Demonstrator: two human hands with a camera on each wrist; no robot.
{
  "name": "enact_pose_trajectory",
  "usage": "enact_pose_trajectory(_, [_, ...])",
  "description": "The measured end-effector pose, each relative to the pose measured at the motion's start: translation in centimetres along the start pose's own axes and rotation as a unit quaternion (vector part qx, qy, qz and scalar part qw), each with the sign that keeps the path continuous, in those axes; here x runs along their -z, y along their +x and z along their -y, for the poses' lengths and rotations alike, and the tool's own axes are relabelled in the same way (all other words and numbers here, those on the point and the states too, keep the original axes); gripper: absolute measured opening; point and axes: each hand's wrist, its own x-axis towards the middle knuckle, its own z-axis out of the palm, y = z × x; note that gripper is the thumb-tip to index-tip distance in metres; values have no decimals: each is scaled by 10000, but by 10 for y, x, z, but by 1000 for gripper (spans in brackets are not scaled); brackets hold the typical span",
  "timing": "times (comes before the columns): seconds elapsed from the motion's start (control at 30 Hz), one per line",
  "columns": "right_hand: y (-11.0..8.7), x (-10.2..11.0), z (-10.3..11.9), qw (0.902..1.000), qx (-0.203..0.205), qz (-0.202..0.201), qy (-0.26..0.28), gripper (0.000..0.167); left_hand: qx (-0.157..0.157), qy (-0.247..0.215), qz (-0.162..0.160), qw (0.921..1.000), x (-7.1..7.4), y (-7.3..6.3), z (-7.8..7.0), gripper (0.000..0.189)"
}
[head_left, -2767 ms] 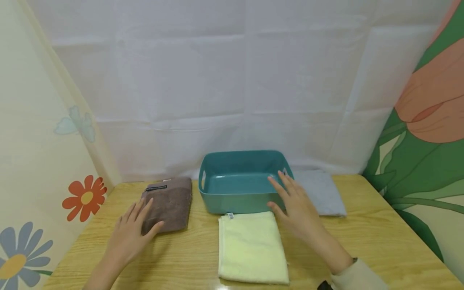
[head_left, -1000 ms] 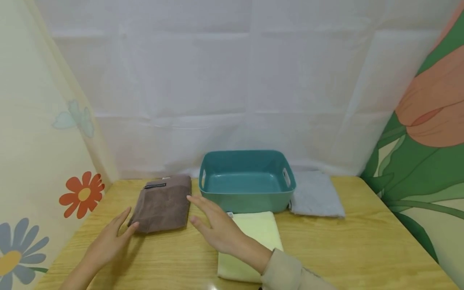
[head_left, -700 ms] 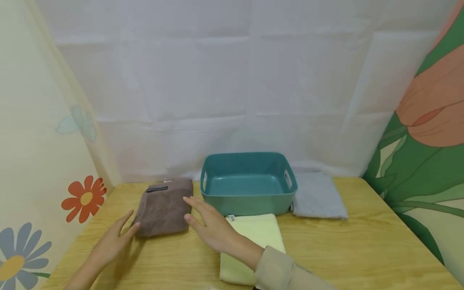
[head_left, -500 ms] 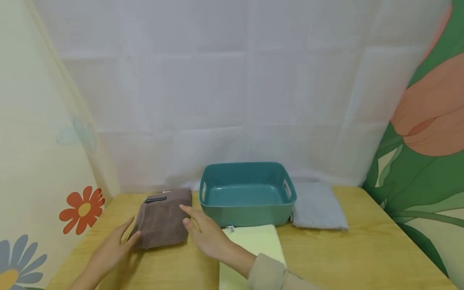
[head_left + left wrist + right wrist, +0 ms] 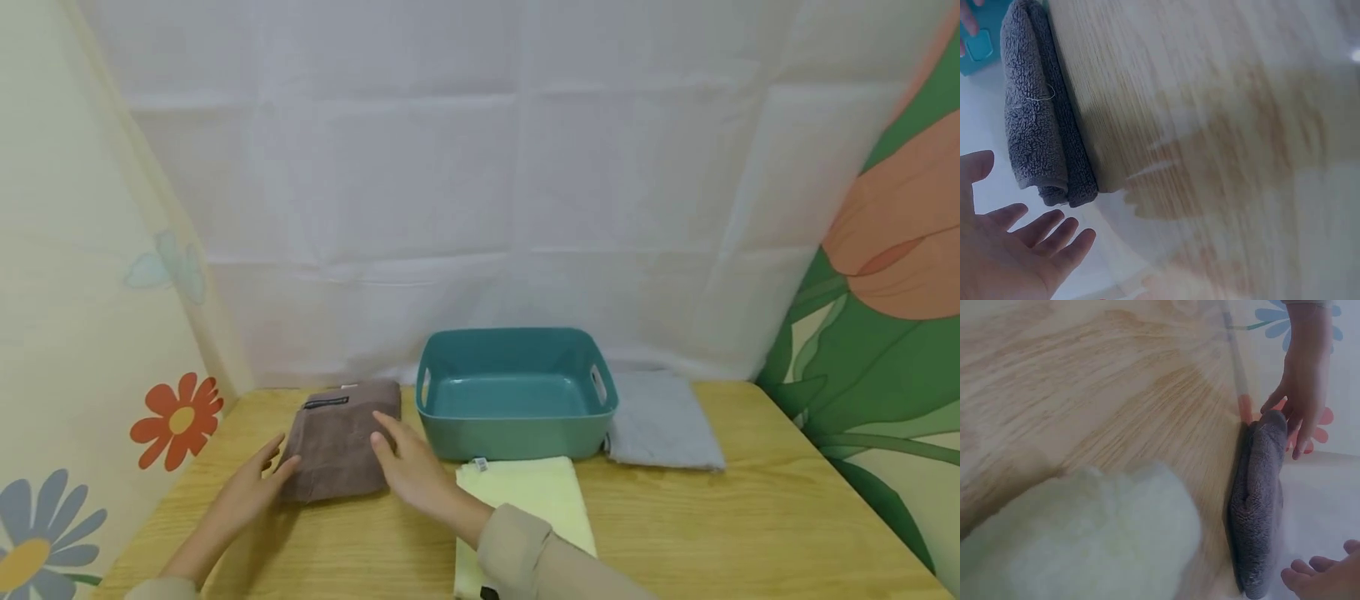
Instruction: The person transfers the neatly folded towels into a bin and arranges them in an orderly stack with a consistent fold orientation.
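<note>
A folded brown towel (image 5: 341, 450) with a dark label lies at the left of the table, between my two hands. My left hand (image 5: 243, 496) is at its left edge, fingers relaxed and thumb apart; in the left wrist view the palm of that left hand (image 5: 1013, 256) faces the folded end of the towel (image 5: 1032, 112). My right hand (image 5: 416, 471) reaches across from the right, fingertips overlapping the towel's right edge in the head view. In the right wrist view the right fingers (image 5: 1322, 575) appear beside the towel (image 5: 1257, 506). Neither hand holds anything.
A teal plastic basket (image 5: 517, 437) with handle holes stands at the back middle. In front of it a folded pale yellow towel (image 5: 536, 492) lies partly under my right forearm. A folded light grey towel (image 5: 660, 421) is right of the basket. A white cloth (image 5: 517, 183) hangs behind the table.
My right hand has swung left from above the basket to the brown towel's right edge. The left hand has drawn back slightly to the towel's left edge. The towels and basket stay in place.
</note>
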Motion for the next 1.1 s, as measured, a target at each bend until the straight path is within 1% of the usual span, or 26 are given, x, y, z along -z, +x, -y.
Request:
enact_pose_trajectory(0.13, [11,-7,-4,9992,-284,-204,183,47,47,-328,-17,9995,-3,4,-2,80])
enact_pose_trajectory(0.23, [19,-13,-8,9986,-371,-307,217,47,131,-544,25,9984,-6,8,-2,84])
enact_pose_trajectory(0.3, [23,-16,-11,9984,-393,-358,197,47,226,-600,67,9979,-8,9,-1,87])
enact_pose_trajectory(0.4, [27,-20,-14,9974,-520,-444,228,48,334,-596,93,9976,-10,11,0,90])
enact_pose_trajectory(0.63, [33,-23,-24,9945,-703,-709,324,48,341,-745,-27,9966,-11,15,1,88])
enact_pose_trajectory(0.8, [35,-23,-31,9923,-887,-790,364,50,511,-723,27,9961,-8,17,2,91])
enact_pose_trajectory(0.93, [38,-27,-32,9914,-938,-854,330,50,650,-658,118,9956,-4,18,2,94])
enact_pose_trajectory(1.1, [39,-31,-31,9876,-1232,-855,466,54,813,-524,231,9950,-3,18,0,97])
